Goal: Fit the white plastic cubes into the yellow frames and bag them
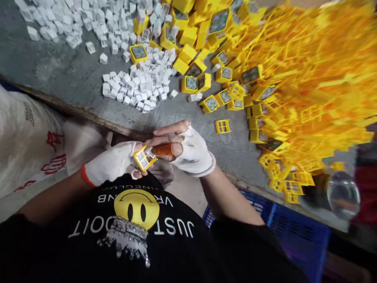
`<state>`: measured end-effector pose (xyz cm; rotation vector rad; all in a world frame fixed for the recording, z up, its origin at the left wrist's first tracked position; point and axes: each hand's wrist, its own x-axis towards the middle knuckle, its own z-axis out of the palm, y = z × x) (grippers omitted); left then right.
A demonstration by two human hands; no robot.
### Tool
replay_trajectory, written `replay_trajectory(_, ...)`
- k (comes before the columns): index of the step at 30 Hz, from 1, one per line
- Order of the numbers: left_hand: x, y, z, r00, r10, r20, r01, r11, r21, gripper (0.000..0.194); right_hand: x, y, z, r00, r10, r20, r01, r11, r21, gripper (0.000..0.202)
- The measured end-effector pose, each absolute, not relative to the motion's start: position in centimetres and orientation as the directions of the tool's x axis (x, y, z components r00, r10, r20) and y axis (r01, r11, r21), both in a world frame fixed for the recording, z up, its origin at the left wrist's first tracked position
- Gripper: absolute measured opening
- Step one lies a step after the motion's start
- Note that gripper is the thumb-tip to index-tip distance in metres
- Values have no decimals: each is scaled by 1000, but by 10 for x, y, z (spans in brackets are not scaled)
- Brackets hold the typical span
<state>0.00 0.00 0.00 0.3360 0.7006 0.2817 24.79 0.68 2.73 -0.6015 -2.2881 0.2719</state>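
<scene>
My left hand (118, 159), in a white fingerless glove with an orange cuff, grips a small yellow plastic frame (145, 158). White square pieces sit in some of its openings. My right hand (188, 151), gloved in white with an orange cover on one digit, meets the frame from the right. At that covered tip is a small white cube (150, 152), pressed at the frame's edge. Its other fingers reach over the top. Both hands are held in front of my body, just off the near edge of the grey worktop (188, 114).
Loose white cubes (138, 88) lie heaped at the far left and middle. Yellow box-shaped pieces (188, 55) and a large pile of yellow frames (318, 86) cover the right. One yellow frame (223, 126) lies alone. Blue crates (294, 236) stand below; a white sack (29, 137) is left.
</scene>
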Motion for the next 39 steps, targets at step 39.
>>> replay_trajectory(39, 0, 8, -1, 763, 269, -588, -131, 955, 267, 15, 258, -23, 23, -799, 500, 335, 553, 829, 81, 36)
